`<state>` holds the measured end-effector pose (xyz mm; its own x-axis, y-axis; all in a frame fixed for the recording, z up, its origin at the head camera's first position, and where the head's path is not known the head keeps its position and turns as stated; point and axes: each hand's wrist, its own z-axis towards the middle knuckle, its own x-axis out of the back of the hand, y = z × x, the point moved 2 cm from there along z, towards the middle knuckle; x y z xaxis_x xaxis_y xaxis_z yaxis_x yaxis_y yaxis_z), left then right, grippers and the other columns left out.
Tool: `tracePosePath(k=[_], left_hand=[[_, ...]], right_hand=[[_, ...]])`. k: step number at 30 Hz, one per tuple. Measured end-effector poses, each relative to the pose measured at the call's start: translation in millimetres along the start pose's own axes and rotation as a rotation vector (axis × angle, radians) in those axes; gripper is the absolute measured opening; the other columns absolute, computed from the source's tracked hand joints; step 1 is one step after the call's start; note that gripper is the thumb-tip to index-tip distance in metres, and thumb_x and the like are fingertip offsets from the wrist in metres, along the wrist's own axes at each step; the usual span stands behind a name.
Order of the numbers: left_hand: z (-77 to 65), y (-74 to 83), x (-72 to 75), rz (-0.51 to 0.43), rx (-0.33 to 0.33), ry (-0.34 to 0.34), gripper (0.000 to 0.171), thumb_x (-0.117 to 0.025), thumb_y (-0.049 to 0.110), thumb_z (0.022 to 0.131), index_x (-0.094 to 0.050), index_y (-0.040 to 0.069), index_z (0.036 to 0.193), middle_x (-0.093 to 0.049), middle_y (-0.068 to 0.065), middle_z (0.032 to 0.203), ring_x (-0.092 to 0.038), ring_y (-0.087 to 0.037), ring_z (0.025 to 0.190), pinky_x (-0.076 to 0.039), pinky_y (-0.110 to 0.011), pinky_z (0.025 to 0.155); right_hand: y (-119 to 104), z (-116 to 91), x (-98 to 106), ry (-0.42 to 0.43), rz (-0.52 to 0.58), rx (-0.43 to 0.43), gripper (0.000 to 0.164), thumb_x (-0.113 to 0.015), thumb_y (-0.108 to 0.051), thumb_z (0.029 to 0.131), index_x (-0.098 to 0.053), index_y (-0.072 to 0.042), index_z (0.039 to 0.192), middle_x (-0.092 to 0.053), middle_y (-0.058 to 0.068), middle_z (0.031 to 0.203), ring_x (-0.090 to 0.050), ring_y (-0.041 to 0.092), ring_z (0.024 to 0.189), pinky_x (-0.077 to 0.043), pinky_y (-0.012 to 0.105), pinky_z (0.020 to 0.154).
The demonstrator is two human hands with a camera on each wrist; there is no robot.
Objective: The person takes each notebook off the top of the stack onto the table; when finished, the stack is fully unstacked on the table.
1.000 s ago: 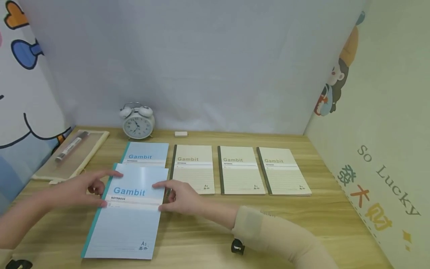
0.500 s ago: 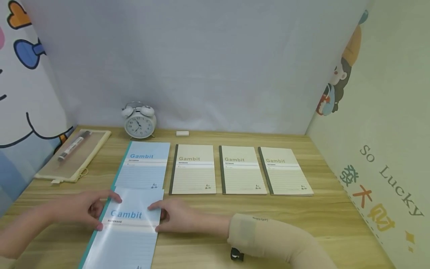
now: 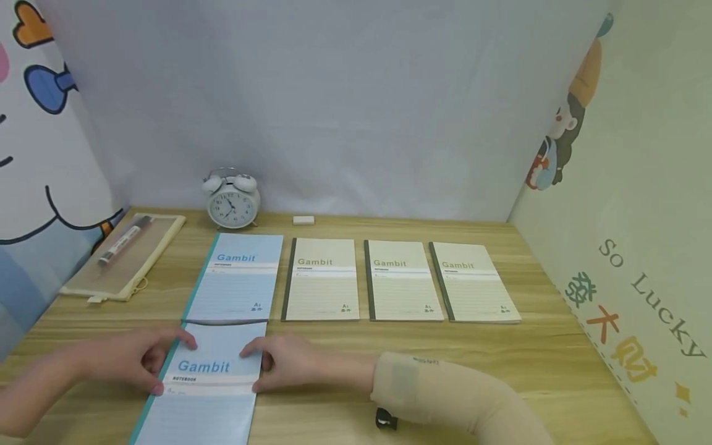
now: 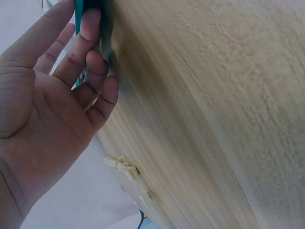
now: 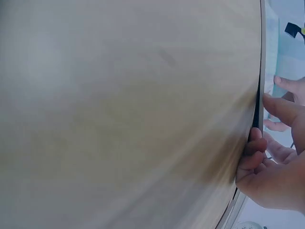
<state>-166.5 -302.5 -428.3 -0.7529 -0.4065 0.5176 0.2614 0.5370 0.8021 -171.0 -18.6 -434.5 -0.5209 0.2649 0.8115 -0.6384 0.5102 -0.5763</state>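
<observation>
A blue Gambit notebook [image 3: 194,414] with a teal spine lies in front of me, its lower end cut off by the head view's bottom edge. My left hand [image 3: 125,361] pinches its spine side, index finger on the cover and thumb at the edge. On the opposite edge, my right hand [image 3: 286,361] grips the same notebook. Directly behind it lies a second blue notebook [image 3: 233,287], close to its top edge. In the left wrist view the left hand [image 4: 52,105] has its fingers at the teal spine; the right wrist view shows the right hand [image 5: 281,157] at the notebook's edge.
Three cream notebooks with dark spines, left [image 3: 321,290], middle [image 3: 405,290] and right [image 3: 475,290], continue the back row. Behind are a white alarm clock [image 3: 232,204] and a white eraser [image 3: 303,220]. A mesh pouch [image 3: 141,259] bearing a marker [image 3: 122,242] lies far left.
Both hands have drawn the near blue notebook toward me and slightly left. It overlapped the blue notebook behind before, and that one's cover now shows in full.
</observation>
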Motion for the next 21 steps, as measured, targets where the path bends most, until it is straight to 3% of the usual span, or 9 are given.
tracePosePath(k=[6, 12, 16, 21], left_hand=[[0.2, 0.3, 0.8, 0.060, 0.083, 0.039, 0.058, -0.076, 0.030, 0.078, -0.047, 0.011, 0.126, -0.050, 0.011, 0.063, -0.046, -0.001, 0.055, -0.039, -0.020, 0.050], [3.2, 3.5, 4.7, 0.080, 0.068, 0.067, 0.058, -0.077, 0.029, 0.077, -0.050, 0.009, 0.124, -0.048, 0.009, 0.066, -0.045, -0.002, 0.057, -0.038, -0.020, 0.051], [5.2, 7.9, 15.5, 0.149, 0.066, 0.140, 0.055, -0.076, 0.030, 0.078, -0.052, 0.008, 0.123, -0.051, 0.008, 0.070, -0.047, -0.003, 0.061, -0.039, -0.022, 0.054], [10.3, 17.3, 34.4, 0.316, 0.078, 0.262, 0.052, -0.074, 0.029, 0.080, -0.055, 0.010, 0.123, -0.055, 0.011, 0.077, -0.051, -0.002, 0.075, -0.044, -0.023, 0.066]], right_hand=[[1.3, 6.3, 1.5, -0.017, -0.028, -0.013, 0.048, -0.076, -0.027, 0.079, -0.060, -0.016, 0.123, -0.049, -0.009, 0.064, -0.043, -0.002, 0.058, -0.035, 0.009, 0.054], [3.8, 5.7, 5.2, -0.037, -0.003, -0.004, 0.050, -0.077, -0.028, 0.079, -0.059, -0.016, 0.125, -0.049, -0.009, 0.064, -0.043, -0.001, 0.058, -0.036, 0.010, 0.054], [3.7, 7.5, 14.5, -0.033, 0.009, 0.011, 0.053, -0.077, -0.027, 0.079, -0.057, -0.016, 0.128, -0.051, -0.007, 0.068, -0.044, 0.000, 0.063, -0.037, 0.010, 0.059], [2.2, 10.6, 34.5, -0.002, -0.037, -0.011, 0.057, -0.076, -0.030, 0.080, -0.055, -0.018, 0.131, -0.055, -0.007, 0.083, -0.044, 0.003, 0.067, -0.037, 0.011, 0.061]])
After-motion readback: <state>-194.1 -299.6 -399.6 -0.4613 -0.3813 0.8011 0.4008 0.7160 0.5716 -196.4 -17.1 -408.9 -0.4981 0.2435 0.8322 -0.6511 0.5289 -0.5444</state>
